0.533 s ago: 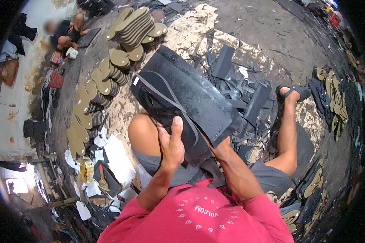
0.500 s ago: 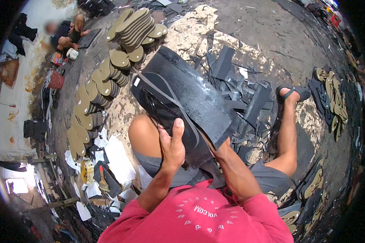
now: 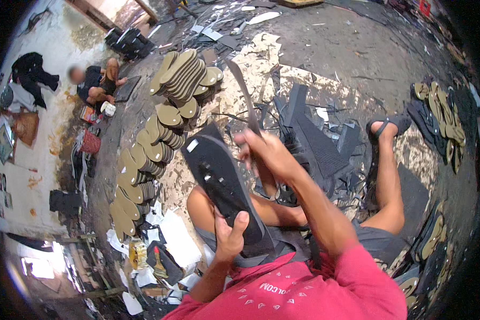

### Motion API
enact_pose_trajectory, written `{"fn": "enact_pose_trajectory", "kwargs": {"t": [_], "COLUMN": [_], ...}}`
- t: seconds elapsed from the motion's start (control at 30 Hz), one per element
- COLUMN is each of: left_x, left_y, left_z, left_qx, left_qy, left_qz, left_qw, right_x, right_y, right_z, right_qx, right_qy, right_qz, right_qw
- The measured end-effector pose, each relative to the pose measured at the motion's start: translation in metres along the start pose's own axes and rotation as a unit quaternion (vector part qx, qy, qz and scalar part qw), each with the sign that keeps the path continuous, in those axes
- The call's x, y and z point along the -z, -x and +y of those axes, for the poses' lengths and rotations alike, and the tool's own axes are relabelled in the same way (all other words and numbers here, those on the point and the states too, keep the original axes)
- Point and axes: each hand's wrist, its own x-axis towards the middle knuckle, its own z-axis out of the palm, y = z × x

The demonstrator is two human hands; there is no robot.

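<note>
- Stacked olive flip-flop soles (image 3: 151, 151) run in a row on the floor, left of the hands.
- Dark sheet offcuts (image 3: 322, 145) lie heaped beyond the right hand (image 3: 274, 158).
- The black flip-flop sole (image 3: 221, 178) is tilted above the lap, near the bent left knee.
- A long dark strip (image 3: 244, 88) rises from the right hand, whose blurred fingers curl around it.
- The left hand (image 3: 230, 234) is closed on the sole's near end, thumb on top.
- A white label (image 3: 192, 144) marks the sole's far end.
</note>
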Motion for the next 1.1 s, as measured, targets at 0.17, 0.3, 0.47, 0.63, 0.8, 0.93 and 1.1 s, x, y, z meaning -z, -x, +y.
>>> {"fn": "enact_pose_trajectory", "kwargs": {"t": [0.17,0.3,0.47,0.63,0.8,0.93,1.1], "left_x": [-0.018,-0.013,0.01,0.019,0.007,-0.001,-0.003], "left_y": [-0.045,-0.057,-0.059,-0.046,-0.037,-0.035,-0.032], "left_z": [0.035,0.058,0.045,0.036,0.055,0.064,0.067], "left_qx": [-0.071,-0.028,-0.005,-0.012,-0.07,-0.05,-0.02], "left_qy": [0.001,-0.096,-0.079,-0.08,-0.249,-0.225,-0.221], "left_qz": [-0.069,-0.013,0.017,-0.06,-0.043,-0.052,-0.088], "left_qw": [0.995,0.995,0.997,0.995,0.965,0.972,0.971], "right_x": [0.001,-0.003,0.01,0.027,0.025,0.01,0.001], "right_y": [0.098,0.137,0.173,0.182,0.145,0.127,0.106], "right_z": [0.007,0.028,0.096,0.13,0.087,0.036,-0.006], "right_qx": [0.135,0.055,0.228,0.233,0.188,0.122,0.119], "right_qy": [0.174,0.212,0.407,0.465,0.517,0.563,0.547], "right_qz": [0.1,0.064,0.125,0.117,0.057,-0.018,-0.115], "right_qw": [0.97,0.974,0.876,0.846,0.833,0.817,0.821]}}
